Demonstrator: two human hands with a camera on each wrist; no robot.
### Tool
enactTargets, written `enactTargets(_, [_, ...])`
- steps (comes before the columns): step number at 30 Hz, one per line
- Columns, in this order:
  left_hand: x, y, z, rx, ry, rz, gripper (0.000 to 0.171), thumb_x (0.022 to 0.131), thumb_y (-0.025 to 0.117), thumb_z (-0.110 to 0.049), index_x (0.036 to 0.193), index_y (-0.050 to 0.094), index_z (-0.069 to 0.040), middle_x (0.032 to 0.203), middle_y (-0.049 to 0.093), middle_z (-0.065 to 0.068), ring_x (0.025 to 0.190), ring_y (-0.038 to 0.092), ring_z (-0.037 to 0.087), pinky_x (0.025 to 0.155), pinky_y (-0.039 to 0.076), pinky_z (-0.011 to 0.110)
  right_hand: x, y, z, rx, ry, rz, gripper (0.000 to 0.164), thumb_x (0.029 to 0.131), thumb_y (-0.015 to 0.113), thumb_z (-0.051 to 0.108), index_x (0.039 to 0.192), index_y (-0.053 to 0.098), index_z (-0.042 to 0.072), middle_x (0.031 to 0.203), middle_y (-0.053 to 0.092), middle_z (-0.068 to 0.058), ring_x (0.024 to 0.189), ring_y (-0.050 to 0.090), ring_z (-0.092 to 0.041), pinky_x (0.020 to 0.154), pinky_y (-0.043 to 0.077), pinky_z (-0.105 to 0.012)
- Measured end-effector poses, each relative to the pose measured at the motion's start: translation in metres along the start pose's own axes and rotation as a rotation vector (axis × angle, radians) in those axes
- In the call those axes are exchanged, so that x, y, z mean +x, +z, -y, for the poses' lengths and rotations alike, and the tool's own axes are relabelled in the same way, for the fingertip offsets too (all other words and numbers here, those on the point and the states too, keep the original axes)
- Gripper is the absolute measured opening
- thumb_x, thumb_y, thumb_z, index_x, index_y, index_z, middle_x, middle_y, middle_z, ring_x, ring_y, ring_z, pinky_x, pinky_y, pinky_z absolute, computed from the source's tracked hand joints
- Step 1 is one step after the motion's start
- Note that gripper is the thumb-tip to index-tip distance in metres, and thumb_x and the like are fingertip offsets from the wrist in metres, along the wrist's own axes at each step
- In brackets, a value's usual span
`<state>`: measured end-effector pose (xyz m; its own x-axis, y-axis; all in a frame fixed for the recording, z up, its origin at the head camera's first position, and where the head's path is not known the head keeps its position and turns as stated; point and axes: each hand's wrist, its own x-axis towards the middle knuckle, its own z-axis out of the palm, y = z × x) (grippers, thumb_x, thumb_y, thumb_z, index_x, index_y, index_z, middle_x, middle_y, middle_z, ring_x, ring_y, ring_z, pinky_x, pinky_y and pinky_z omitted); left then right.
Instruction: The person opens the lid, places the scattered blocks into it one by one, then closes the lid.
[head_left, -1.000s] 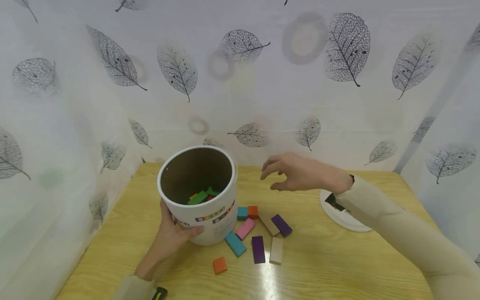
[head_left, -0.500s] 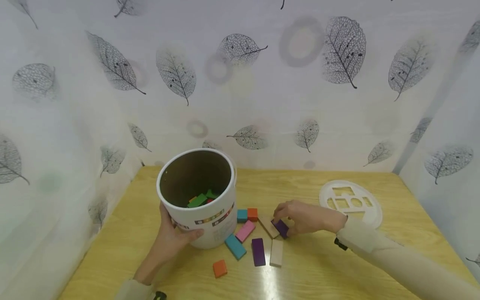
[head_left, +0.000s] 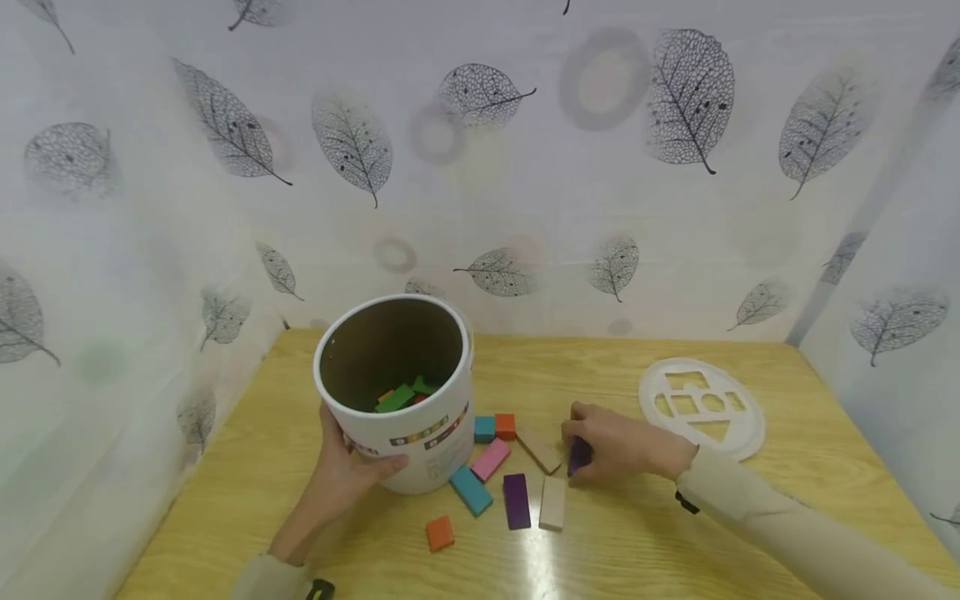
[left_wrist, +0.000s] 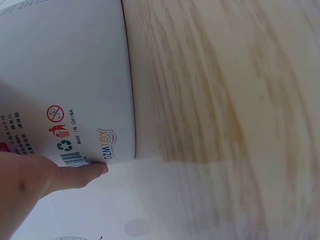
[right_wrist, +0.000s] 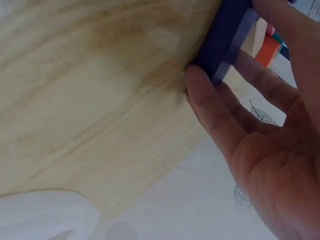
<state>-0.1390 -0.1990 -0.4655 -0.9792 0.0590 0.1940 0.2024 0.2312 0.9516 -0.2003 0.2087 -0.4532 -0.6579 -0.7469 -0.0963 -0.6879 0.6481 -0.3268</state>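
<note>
My left hand (head_left: 343, 468) holds the white bucket (head_left: 431, 442) from its near left side, thumb across the front. In the left wrist view, a finger lies along the printed wall of the bucket (left_wrist: 75, 80). Green, orange and red pieces lie inside, partly hidden by the rim. To the right, my right hand (head_left: 611, 443) grips a purple block (head_left: 579, 456) between thumb and fingers at the table; much of it is hidden. The right wrist view shows this purple block (right_wrist: 225, 42) with the fingertips at its end.
Loose blocks lie right of the bucket: blue (head_left: 471, 490), pink (head_left: 491, 459), another purple block (head_left: 517, 501), plain wood (head_left: 552, 503) and orange (head_left: 439, 532), among others. A white lid with shaped cut-outs (head_left: 738, 442) lies at the right. Leaf-printed curtains hang behind the wooden table (head_left: 645, 542).
My right hand has come down from the air, taken hold of the purple block beside the wood one, and shifted it slightly right. My left hand and the bucket have stayed in place.
</note>
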Motion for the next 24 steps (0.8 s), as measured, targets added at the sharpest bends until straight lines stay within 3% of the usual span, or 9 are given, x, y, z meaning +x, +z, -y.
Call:
enactTargets(8, [0.0002,-0.0008,0.0004,0.008,0.009,0.001,0.132,0.076,0.087,-0.003,0.161,-0.008,-0.036,0.168,0.010,0.009,0.153,0.014,0.041,0.117,0.012,0.081,-0.0010,0.0045,0.0005,-0.052,-0.076,-0.049,0.020,0.079,0.085,0.024,0.091,0.069,0.020,0.107,0.063,-0.008,0.092,0.058,-0.016,0.072,0.053,-0.021])
enactTargets(19, [-0.0014,-0.0012,-0.0023,0.028,-0.013,-0.003,0.131,0.078,0.086,-0.005,0.162,-0.011,-0.033,0.169,0.008,0.010,0.155,0.012,0.043,0.118,0.011,0.081,-0.0002,0.0048,0.0013,-0.024,-0.097,-0.073,0.017,0.078,0.085,0.019,0.087,0.072,0.023,0.110,0.065,-0.009,0.098,0.062,-0.022,0.078,0.057,-0.029])
enactTargets(24, [-0.0015,-0.0005,-0.0021,0.026,-0.026,-0.003,0.130,0.078,0.086,-0.006,0.161,-0.010,-0.034,0.169,0.008,0.009,0.155,0.012,0.042,0.118,0.011,0.080,0.0013,0.0060,0.0003,0.044,-0.125,-0.177,0.020,0.080,0.084,0.013,0.097,0.074,0.018,0.121,0.065,-0.018,0.108,0.066,-0.033,0.087,0.062,-0.041])
